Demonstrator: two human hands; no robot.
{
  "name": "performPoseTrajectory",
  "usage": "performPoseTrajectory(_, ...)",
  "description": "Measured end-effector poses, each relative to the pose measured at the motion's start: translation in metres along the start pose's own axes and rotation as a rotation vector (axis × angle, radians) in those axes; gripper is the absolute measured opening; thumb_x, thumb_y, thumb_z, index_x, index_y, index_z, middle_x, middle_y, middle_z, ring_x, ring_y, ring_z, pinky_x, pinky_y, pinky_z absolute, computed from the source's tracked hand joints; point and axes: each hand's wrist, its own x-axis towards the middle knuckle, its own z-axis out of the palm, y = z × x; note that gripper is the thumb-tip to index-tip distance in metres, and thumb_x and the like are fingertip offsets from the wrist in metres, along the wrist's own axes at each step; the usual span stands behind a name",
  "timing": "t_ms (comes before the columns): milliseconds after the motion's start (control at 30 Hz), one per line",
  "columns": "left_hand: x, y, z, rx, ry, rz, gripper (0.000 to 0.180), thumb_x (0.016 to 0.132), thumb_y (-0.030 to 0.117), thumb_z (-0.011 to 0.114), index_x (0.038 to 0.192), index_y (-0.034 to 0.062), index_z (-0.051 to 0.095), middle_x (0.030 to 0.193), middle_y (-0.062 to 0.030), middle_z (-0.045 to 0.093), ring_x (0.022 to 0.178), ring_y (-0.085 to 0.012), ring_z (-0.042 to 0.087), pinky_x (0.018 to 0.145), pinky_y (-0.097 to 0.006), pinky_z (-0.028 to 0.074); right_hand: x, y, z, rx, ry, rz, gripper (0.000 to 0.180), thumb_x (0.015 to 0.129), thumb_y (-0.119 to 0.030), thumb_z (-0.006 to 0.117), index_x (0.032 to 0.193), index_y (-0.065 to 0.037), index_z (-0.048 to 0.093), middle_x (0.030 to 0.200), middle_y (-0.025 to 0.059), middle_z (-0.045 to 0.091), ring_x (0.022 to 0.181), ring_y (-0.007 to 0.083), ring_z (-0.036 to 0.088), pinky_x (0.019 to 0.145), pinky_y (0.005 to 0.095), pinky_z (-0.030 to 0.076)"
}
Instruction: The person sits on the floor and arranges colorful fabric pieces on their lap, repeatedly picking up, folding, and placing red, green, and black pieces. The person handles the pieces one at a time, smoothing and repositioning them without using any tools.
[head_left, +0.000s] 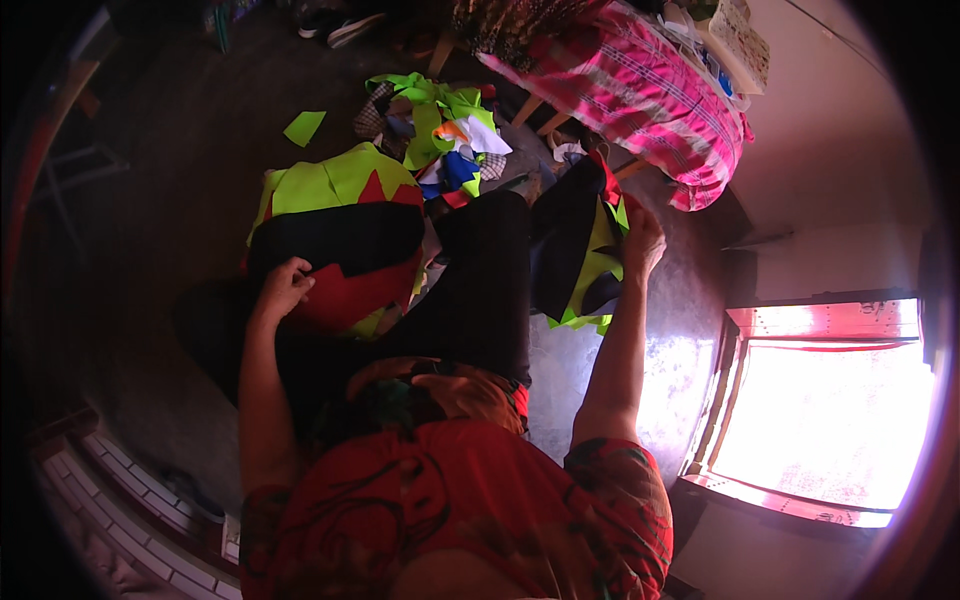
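A layered stack of cut fabric pieces lies left of centre by my legs. Lime-green fabric (335, 180) tops it, a black fabric piece (340, 235) crosses the middle, and red fabric (365, 290) shows on the near side. My left hand (287, 288) is at the stack's near left, fingers curled closed at the edge of the black piece. To the right, a dark fabric bundle (562, 235) with lime and red parts hangs beside my knee. My right hand (645, 240) is closed at its right edge; its fingertips are partly hidden.
Beyond the stack lies a heap of mixed scraps (440, 125), with a single lime scrap (304, 127) on the floor. A pink checked cloth (640, 90) covers furniture with wooden legs at the far right. A bright window (820, 420) is at the right; shoes (350, 28) lie far off.
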Motion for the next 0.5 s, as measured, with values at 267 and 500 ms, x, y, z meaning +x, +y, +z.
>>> performPoseTrajectory(267, 0.001, -0.014, -0.004, 0.063, 0.024, 0.068, 0.023, 0.086, 0.013, 0.064, 0.106, 0.0053, 0.057, 0.079, -0.0062, 0.062, 0.058, -0.0123, 0.06, 0.054, -0.029, 0.047, -0.024, -0.089, -0.006, 1.467, -0.444, 0.261, 0.024, 0.097, -0.017, 0.05, 0.109, 0.001, 0.06, 0.102, 0.0057, 0.064, 0.088, 0.0117, 0.061, 0.079, 0.0232, 0.048)
performPoseTrajectory(500, 0.0, -0.002, -0.003, 0.07, 0.015, 0.009, 0.025, 0.086, 0.013, 0.064, 0.108, 0.0025, 0.058, 0.085, -0.0102, 0.064, 0.063, -0.0153, 0.063, 0.061, -0.031, 0.051, -0.098, -0.164, 0.053, 1.654, -0.931, 0.417, 0.029, 0.099, -0.02, 0.044, 0.112, 0.003, 0.056, 0.11, 0.0148, 0.063, 0.099, 0.0249, 0.063, 0.089, 0.0367, 0.049)
